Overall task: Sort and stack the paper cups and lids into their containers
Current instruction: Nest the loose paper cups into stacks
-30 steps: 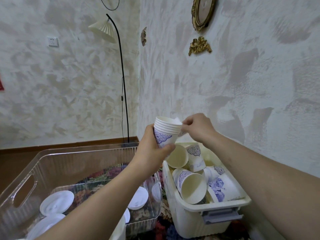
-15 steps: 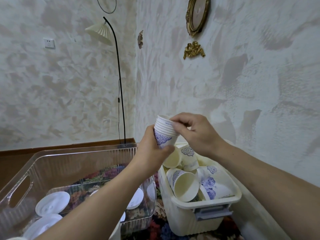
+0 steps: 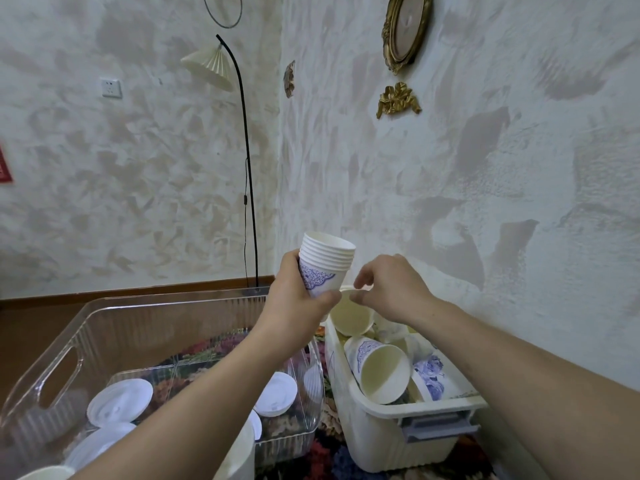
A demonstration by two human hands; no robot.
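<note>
No readable text, label, brand or number anywhere. Only blue ornamental patterns printed on the paper cups [image 3: 375, 368], without lettering. At the left edge, part of a red sign [image 3: 4, 166] on the wall, its markings cut off and too small to read.
</note>
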